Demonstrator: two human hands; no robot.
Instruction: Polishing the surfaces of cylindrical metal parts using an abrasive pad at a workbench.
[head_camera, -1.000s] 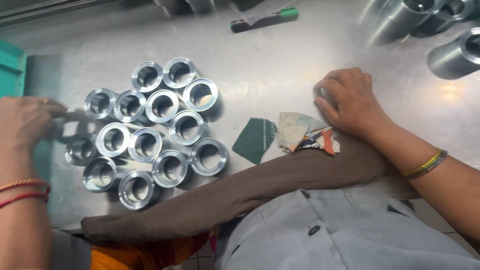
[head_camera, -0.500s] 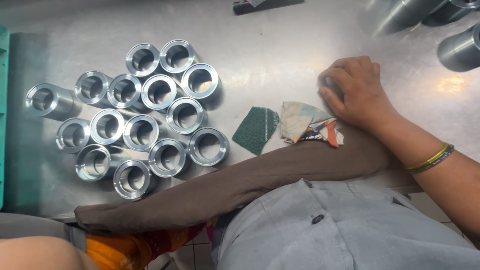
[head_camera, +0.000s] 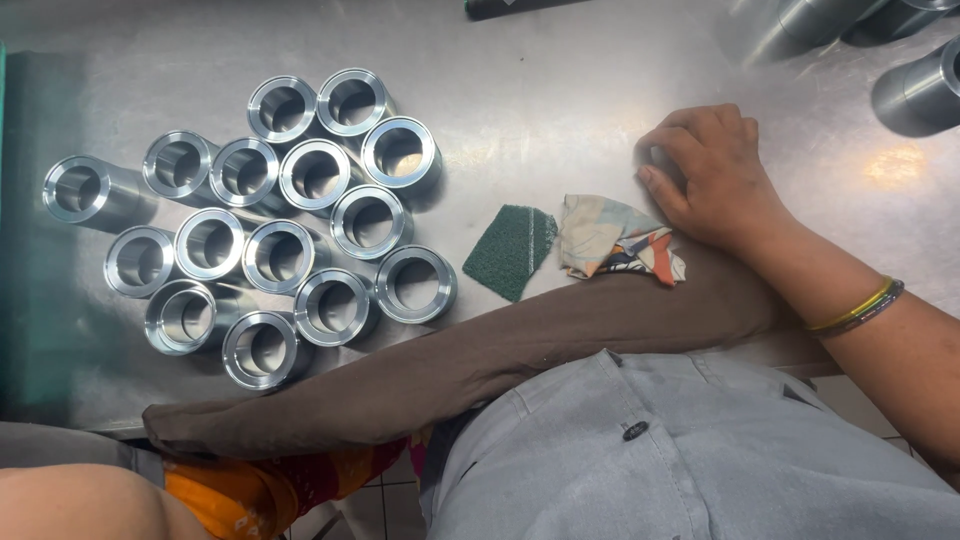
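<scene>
Grey shirt (head_camera: 700, 450) fills the bottom of the frame, and just above it a brown cloth (head_camera: 450, 370) lies along the near edge of the steel table (head_camera: 560, 110). The left hand is out of view.

Right of centre, the right forearm crosses the cloth, with thin bangles (head_camera: 855, 308) at the wrist. The right hand (head_camera: 715, 180) rests palm down on the table. Its fingers (head_camera: 670, 150) are curled close together, tips on the metal. Something small and grey may sit under them, but whether they grip anything cannot be told. Just below and left of the hand lies a crumpled patterned rag (head_camera: 610, 235). A green scrub pad (head_camera: 510, 250) lies just beside the rag, flat on the table.

In the left half stands a tight cluster of polished metal rings (head_camera: 372, 222), bores up and touching one another. One longer sleeve (head_camera: 85, 190) stands a little apart at the far left.

My judgement is that the hand is well placed. The forearm is braced on the cloth, and the pad and rag are close enough to reach with a short slide. A light, flat pressure would suit best. The elbow should stay clear of the rings, because a nudge could knock the polished faces together and mark them.

Larger steel cylinders (head_camera: 925, 90) lie at the upper right, and a dark object (head_camera: 530, 5) is cut off by the top edge.
</scene>
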